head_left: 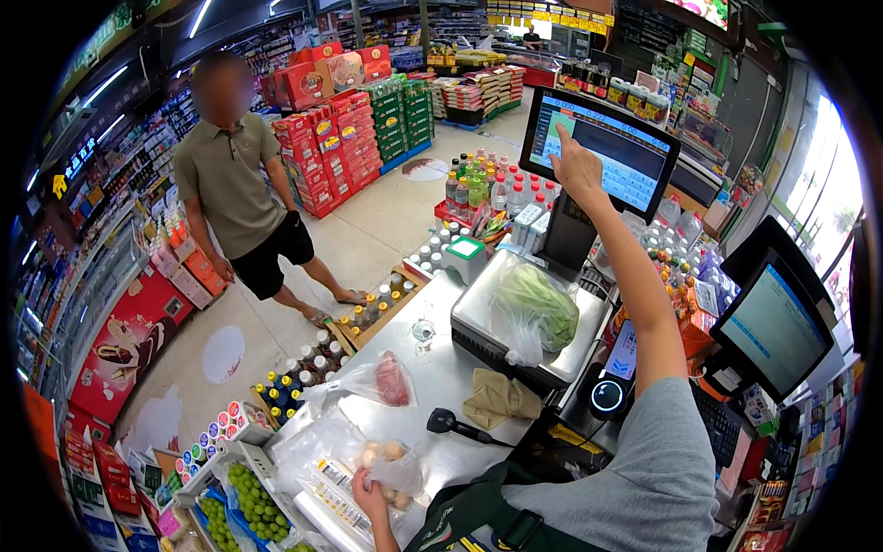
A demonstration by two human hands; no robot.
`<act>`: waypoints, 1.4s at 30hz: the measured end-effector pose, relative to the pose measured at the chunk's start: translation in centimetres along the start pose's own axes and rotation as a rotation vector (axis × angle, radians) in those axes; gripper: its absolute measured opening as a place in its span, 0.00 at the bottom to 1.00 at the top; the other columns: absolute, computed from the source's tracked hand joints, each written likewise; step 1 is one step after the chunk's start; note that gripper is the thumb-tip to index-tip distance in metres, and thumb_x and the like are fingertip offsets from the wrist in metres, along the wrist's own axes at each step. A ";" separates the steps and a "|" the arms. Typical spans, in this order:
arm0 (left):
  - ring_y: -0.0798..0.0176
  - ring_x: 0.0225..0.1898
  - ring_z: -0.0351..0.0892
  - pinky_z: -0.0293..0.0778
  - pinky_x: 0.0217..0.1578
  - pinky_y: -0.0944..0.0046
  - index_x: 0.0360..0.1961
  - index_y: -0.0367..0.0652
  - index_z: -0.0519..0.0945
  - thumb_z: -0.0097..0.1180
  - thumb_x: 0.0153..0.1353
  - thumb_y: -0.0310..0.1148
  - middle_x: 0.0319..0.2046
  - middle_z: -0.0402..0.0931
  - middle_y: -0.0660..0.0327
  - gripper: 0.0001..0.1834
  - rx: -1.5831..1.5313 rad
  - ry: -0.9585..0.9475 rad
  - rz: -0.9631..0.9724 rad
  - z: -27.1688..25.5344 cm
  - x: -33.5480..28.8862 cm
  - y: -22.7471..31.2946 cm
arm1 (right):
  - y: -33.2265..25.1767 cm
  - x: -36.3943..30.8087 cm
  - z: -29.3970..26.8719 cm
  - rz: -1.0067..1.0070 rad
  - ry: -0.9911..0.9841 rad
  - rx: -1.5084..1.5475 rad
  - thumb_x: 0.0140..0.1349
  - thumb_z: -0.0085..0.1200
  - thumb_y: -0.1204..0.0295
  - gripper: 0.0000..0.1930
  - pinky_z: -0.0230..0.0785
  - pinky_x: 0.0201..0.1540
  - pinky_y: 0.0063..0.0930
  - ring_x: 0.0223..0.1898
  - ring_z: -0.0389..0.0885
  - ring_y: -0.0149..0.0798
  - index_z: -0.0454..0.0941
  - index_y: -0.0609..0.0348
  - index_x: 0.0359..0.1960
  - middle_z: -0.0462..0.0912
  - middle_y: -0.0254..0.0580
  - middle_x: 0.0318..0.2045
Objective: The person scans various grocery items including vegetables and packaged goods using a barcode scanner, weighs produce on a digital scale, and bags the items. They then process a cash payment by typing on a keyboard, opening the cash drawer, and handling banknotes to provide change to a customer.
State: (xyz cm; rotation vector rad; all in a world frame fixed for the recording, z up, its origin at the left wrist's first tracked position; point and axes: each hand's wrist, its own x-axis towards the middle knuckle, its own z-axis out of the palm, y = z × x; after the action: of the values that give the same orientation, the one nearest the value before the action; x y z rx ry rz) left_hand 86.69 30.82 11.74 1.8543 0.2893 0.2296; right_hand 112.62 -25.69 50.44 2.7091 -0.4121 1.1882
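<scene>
Standing person (225, 175): on my feed, I saw someone in an olive shirt and black shorts on the floor across from the tabletop (437, 366).
Green grapes (259, 501): they lay in a crate at the lower left, near the tabletop's end.
Left hand (371, 501): I saw its fingers touching a clear bag of pale round items (394, 471) on the tabletop; I could not tell whether they pinched the plastic or only rested against it.
Meat bag (393, 381): a clear bag with a red piece inside lay beyond the round items.
Scanner (443, 421): black, it lay on the tabletop between the round items and a crumpled brown cloth (501, 398).
Scale (474, 308): it bore a leafy green vegetable (543, 299) in clear plastic, lying on its side upon the metal tray.
Right hand (578, 170): raised and holding nothing, its forefinger reached out and the other fingers loosely bent; I could not tell whether the tip met the glass.
Touchscreen (635, 152): lit, it stood on a dark post behind the scale, facing the raised hand.
Second monitor (774, 322): also lit, it stood tilted at the far right, above a black keyboard (722, 425).
</scene>
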 end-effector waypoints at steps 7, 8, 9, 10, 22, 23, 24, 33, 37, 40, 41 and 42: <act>0.53 0.53 0.67 0.62 0.54 0.60 0.38 0.38 0.75 0.48 0.44 0.15 0.49 0.69 0.52 0.17 0.010 -0.004 0.018 0.0 0.0 0.0 | -1.0 -0.2 -2.3 0.125 -0.276 0.029 0.52 0.55 0.49 0.41 0.71 0.27 0.39 0.27 0.80 0.50 0.53 0.54 0.64 0.80 0.49 0.28; 0.53 0.53 0.67 0.62 0.54 0.60 0.38 0.38 0.75 0.48 0.44 0.15 0.49 0.70 0.52 0.17 0.016 0.000 0.022 0.0 0.0 -0.1 | -1.8 -1.2 -3.0 0.148 -0.305 0.118 0.50 0.55 0.45 0.45 0.71 0.28 0.38 0.27 0.80 0.49 0.51 0.55 0.64 0.80 0.49 0.27; 0.52 0.52 0.67 0.62 0.54 0.60 0.38 0.38 0.75 0.48 0.44 0.15 0.48 0.70 0.52 0.17 0.023 0.004 0.025 0.0 0.0 -0.2 | -1.8 -2.5 -1.8 0.143 -0.327 0.237 0.46 0.57 0.42 0.50 0.71 0.34 0.38 0.33 0.80 0.48 0.49 0.56 0.65 0.80 0.52 0.31; 0.52 0.52 0.67 0.62 0.54 0.60 0.38 0.38 0.75 0.48 0.44 0.15 0.48 0.70 0.52 0.17 0.027 0.015 0.029 0.0 0.1 -0.2 | -2.3 -4.4 -1.2 0.067 -0.370 0.293 0.45 0.57 0.42 0.52 0.69 0.43 0.39 0.42 0.78 0.50 0.46 0.57 0.66 0.78 0.57 0.38; 0.52 0.53 0.69 0.63 0.55 0.61 0.41 0.38 0.76 0.49 0.42 0.15 0.49 0.71 0.52 0.21 0.083 -0.004 0.035 -0.1 0.1 -0.8 | 0.9 -21.3 8.0 -0.036 -0.926 0.586 0.34 0.70 0.65 0.56 0.54 0.61 0.30 0.60 0.62 0.45 0.44 0.62 0.65 0.64 0.56 0.58; 0.53 0.53 0.69 0.63 0.55 0.62 0.41 0.38 0.76 0.49 0.43 0.15 0.49 0.71 0.52 0.20 0.078 0.018 0.060 0.0 0.0 -0.9 | 0.7 -21.5 7.8 -0.019 -0.923 0.720 0.35 0.69 0.68 0.53 0.57 0.59 0.31 0.57 0.66 0.44 0.48 0.63 0.64 0.66 0.54 0.56; 0.53 0.54 0.68 0.63 0.55 0.62 0.40 0.38 0.76 0.49 0.44 0.15 0.49 0.71 0.52 0.19 0.060 0.015 0.049 0.0 -0.2 -0.7 | 0.2 -21.4 7.5 0.005 -0.914 0.853 0.36 0.67 0.71 0.50 0.61 0.56 0.31 0.54 0.69 0.43 0.51 0.64 0.63 0.69 0.53 0.54; 0.64 0.46 0.74 0.67 0.49 0.68 0.51 0.37 0.72 0.44 0.59 0.22 0.44 0.76 0.56 0.17 -0.197 -0.036 -0.194 -0.5 0.2 -1.1 | -26.4 -32.1 4.6 -0.235 -1.240 1.433 0.41 0.60 0.73 0.43 0.57 0.59 0.30 0.58 0.64 0.40 0.54 0.57 0.63 0.65 0.47 0.58; 0.64 0.48 0.73 0.66 0.50 0.68 0.50 0.37 0.72 0.45 0.59 0.22 0.45 0.75 0.56 0.17 -0.237 -0.049 -0.165 -0.8 0.1 -1.3 | -35.8 -35.8 5.3 -0.611 -1.167 0.997 0.44 0.60 0.71 0.39 0.63 0.54 0.33 0.53 0.69 0.51 0.57 0.58 0.61 0.70 0.55 0.52; 0.64 0.48 0.73 0.66 0.50 0.68 0.51 0.37 0.72 0.46 0.57 0.21 0.46 0.75 0.56 0.18 -0.221 -0.049 -0.155 -0.7 -0.1 -0.1 | -38.0 -37.1 7.1 -0.704 -1.180 0.962 0.49 0.58 0.65 0.34 0.64 0.52 0.37 0.49 0.72 0.52 0.61 0.55 0.59 0.72 0.52 0.49; 0.64 0.48 0.73 0.66 0.50 0.68 0.51 0.37 0.72 0.47 0.56 0.20 0.47 0.74 0.55 0.19 -0.197 -0.044 -0.155 -0.7 -0.2 -0.3 | -38.3 -37.4 7.6 -0.718 -1.185 0.983 0.50 0.58 0.63 0.32 0.65 0.51 0.38 0.48 0.72 0.52 0.62 0.53 0.58 0.73 0.51 0.48; 0.64 0.49 0.72 0.65 0.51 0.68 0.51 0.37 0.72 0.47 0.56 0.20 0.48 0.73 0.55 0.19 -0.178 -0.061 -0.148 -0.8 -0.1 -0.4 | -38.0 -37.4 8.1 -0.657 -1.120 1.048 0.51 0.57 0.63 0.31 0.64 0.52 0.38 0.48 0.72 0.52 0.64 0.55 0.57 0.73 0.51 0.48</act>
State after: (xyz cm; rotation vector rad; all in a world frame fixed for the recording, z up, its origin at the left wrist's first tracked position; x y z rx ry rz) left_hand 86.35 31.68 11.56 1.6528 0.3507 0.0931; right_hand 105.83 15.46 16.20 3.5310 1.2728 -0.5694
